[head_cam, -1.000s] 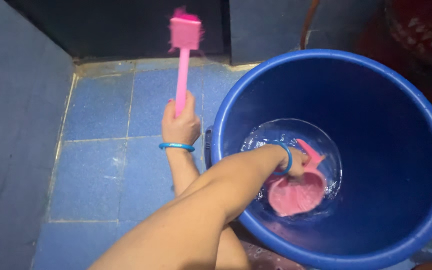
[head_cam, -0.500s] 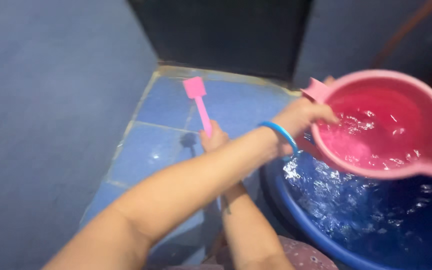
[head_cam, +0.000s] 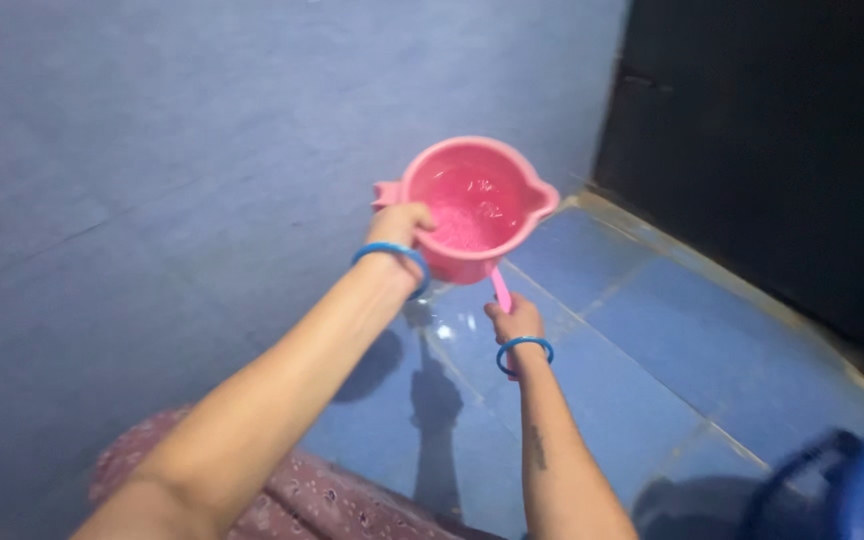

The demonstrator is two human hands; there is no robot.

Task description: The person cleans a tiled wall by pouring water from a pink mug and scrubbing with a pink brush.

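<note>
over blue tiles point(head_cam: 652, 350), right hand point(head_cam: 402, 225) grips pink dipper point(head_cam: 472, 210) handle.

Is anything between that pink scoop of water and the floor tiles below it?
Yes: the pink brush handle, gripped by the right hand, seems to sit just under the pink scoop that the left hand holds.

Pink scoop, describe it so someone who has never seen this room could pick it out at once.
Start at the plain grey wall where it meets the blue tiled floor. Held up in front of that corner by the left hand is the pink scoop, round, with water in it. It is far wider than the thin pink handle gripped by the right hand just below.
</note>
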